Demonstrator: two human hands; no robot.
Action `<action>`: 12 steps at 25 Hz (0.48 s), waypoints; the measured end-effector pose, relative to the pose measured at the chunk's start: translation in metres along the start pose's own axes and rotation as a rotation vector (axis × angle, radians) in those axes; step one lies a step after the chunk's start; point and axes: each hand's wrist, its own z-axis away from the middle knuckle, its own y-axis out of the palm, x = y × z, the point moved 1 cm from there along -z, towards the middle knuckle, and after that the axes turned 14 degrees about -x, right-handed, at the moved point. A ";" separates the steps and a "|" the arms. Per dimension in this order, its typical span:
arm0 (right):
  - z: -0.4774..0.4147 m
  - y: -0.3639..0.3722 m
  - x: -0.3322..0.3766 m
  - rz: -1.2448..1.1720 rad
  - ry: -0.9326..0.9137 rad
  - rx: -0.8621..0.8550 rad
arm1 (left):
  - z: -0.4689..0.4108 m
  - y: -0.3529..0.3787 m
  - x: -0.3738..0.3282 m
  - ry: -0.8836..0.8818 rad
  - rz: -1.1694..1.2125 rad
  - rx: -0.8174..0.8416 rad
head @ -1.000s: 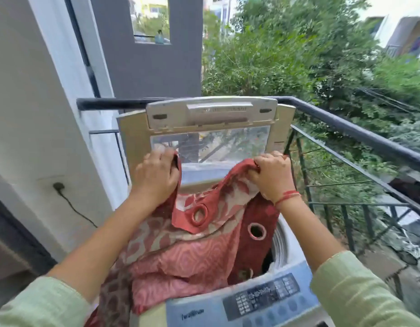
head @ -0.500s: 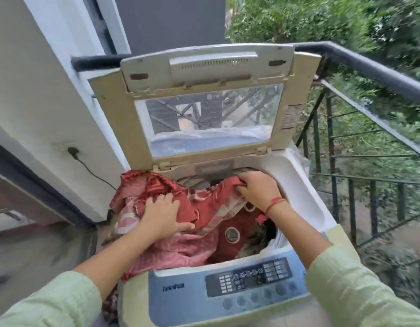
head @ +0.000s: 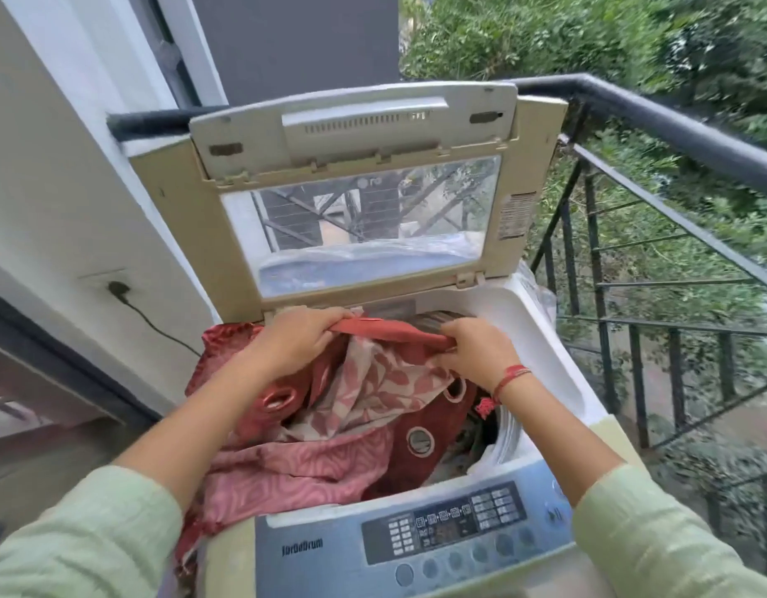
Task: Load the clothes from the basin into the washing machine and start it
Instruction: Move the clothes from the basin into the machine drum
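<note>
Step in hand: loading. The curtain (head: 364, 390) is half in the washer (head: 545, 338). The rest is draped over the washer's left side and down its front-left corner. The red hem (head: 390, 328) is held taut at the back of the opening, under the raised lid (head: 244, 217). The left hand (head: 300, 343) is curled round the hem, and the right hand (head: 476, 351) pinches it close by. The basin is not in view, so what is left to load cannot be told.

Next, as judged: the hem is to be pushed down into the drum (head: 500, 442), and the overhang gathered in from the left so nothing is caught by the lid. The panel (head: 442, 524) is untouched; start is not yet due.

Against 0.5 s ago: the left hand was pressed lower on the cloth and is now up at the hem. At 1.0 s ago the curtain was held high before the lid.
</note>
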 end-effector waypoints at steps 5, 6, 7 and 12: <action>0.012 0.067 0.002 -0.063 0.096 -0.384 | 0.011 -0.043 0.003 -0.015 -0.063 -0.227; 0.013 0.078 -0.001 -0.138 0.199 -0.367 | 0.014 -0.056 0.006 -0.039 -0.047 -0.313; 0.014 0.089 -0.003 -0.248 0.337 -0.321 | 0.016 -0.071 0.010 -0.067 -0.045 -0.388; -0.008 0.103 0.038 -1.160 0.949 -0.088 | 0.031 -0.105 0.028 -0.096 -0.197 -0.444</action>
